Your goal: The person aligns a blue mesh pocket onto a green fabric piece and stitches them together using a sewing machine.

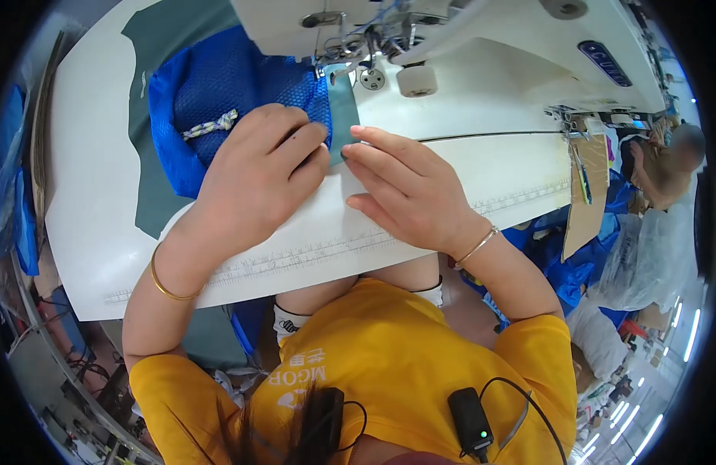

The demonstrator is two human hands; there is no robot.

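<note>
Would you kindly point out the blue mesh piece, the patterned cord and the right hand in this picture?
Blue mesh piece (pixel 217 84): head view, on its mesh face above the cord.
Patterned cord (pixel 211 125): head view, midway along its visible length.
Right hand (pixel 414 186): head view, on its back.

Yellow short-sleeved T-shirt (pixel 420 349) printed with white lettering (pixel 298 375), gold bangle (pixel 163 287) worn at left, thin metallic bracelet (pixel 477 249) at right, black green-lit box (pixel 468 415), black cable (pixel 541 412)

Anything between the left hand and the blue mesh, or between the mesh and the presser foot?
Nothing visible: the left hand lies over the blue mesh, and the mesh's far right corner sits close by the presser foot. Whether it goes under, I can't tell.
</note>
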